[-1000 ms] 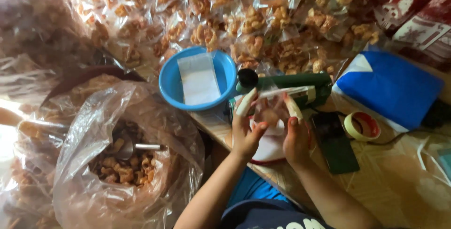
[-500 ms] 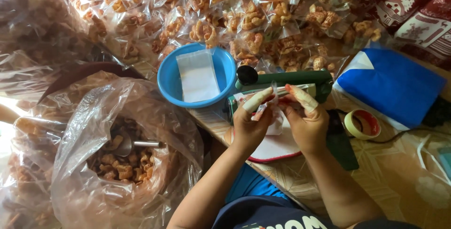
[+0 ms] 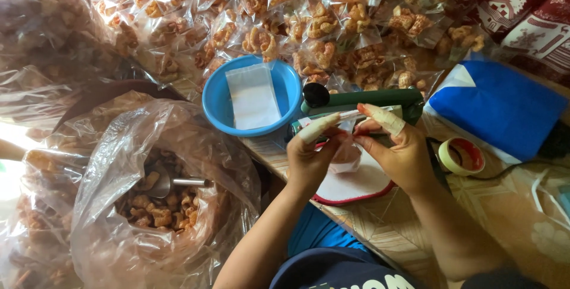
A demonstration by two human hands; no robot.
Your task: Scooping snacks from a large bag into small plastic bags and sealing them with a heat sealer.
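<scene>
My left hand (image 3: 312, 155) and my right hand (image 3: 399, 149) pinch the top of a small clear plastic bag (image 3: 346, 153) that holds a few fried snacks. The bag's mouth lies at the jaw of a green heat sealer (image 3: 362, 102) just behind my fingers. Both index fingers are wrapped in pale tape. Under the bag sits a white mat with a red rim (image 3: 356, 185). A blue bowl (image 3: 217, 102) with a stack of empty clear bags (image 3: 254, 96) stands to the left of the sealer.
A large open plastic sack of fried snacks (image 3: 160, 206) with a metal scoop (image 3: 169, 183) stands at the lower left. Several sealed snack packets (image 3: 309, 22) are piled behind. A tape roll (image 3: 462, 155) and a blue bag (image 3: 499, 105) lie at the right.
My hands have brought the small bag from in front of me up to the sealer's jaw, and the right hand has turned palm-down over it.
</scene>
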